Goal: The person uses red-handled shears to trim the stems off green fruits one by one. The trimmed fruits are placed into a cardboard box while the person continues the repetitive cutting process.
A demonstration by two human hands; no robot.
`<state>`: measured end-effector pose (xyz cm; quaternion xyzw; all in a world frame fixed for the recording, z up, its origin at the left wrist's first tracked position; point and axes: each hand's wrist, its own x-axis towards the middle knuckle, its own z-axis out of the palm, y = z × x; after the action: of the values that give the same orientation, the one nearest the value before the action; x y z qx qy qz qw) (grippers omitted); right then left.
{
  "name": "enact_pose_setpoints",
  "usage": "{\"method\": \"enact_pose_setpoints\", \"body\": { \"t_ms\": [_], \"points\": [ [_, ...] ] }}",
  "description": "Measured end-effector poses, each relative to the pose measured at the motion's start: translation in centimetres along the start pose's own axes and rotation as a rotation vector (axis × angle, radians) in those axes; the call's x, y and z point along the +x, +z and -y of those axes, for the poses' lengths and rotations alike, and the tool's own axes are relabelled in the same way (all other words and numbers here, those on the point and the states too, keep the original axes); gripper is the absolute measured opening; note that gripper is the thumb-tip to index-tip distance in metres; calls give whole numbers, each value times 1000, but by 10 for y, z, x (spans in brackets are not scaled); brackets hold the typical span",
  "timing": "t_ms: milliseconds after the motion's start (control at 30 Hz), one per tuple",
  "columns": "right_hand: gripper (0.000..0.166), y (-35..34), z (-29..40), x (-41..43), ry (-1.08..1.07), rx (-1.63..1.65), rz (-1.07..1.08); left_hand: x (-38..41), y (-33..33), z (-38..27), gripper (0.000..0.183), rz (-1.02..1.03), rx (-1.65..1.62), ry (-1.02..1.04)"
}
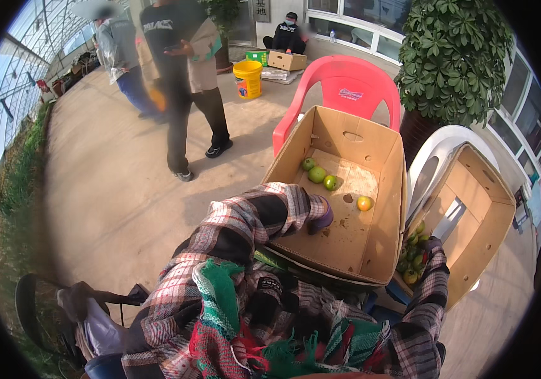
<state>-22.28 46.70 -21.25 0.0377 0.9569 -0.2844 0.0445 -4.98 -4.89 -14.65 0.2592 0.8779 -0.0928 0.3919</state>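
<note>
My left hand [320, 216], in a purple glove, reaches down inside a large cardboard box [379, 142]; its fingers are mostly hidden. Three green tomatoes [317, 174] lie in a row near the box's left wall, and an orange-green tomato [364, 203] lies by itself toward the right. At a second cardboard box [481, 237] on the right, my right hand [433, 243], in a dark glove, is beside a heap of several mostly green tomatoes [412, 256]. Whether it grips one cannot be made out.
A red plastic chair [351, 90] stands behind the large box, a white chair [446, 137] behind the second. Two people [185, 85] are on the concrete floor at upper left. Farther back are a yellow bucket [247, 80] and a seated person [287, 35] with a carton. A leafy potted plant [450, 61] stands at right.
</note>
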Motion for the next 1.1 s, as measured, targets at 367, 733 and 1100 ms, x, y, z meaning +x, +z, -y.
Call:
{"method": "enact_pose_setpoints", "body": {
  "t_ms": [367, 733, 1100],
  "points": [
    [60, 25, 17, 32, -25, 20, 76, -41, -12, -6, 54, 26, -43, -7],
    [54, 28, 45, 34, -43, -189, 121, -48, -2, -9, 56, 67, -85, -58],
    [56, 28, 0, 59, 95, 309, 24, -51, -24, -19, 62, -125, -7, 54]
  ]
}}
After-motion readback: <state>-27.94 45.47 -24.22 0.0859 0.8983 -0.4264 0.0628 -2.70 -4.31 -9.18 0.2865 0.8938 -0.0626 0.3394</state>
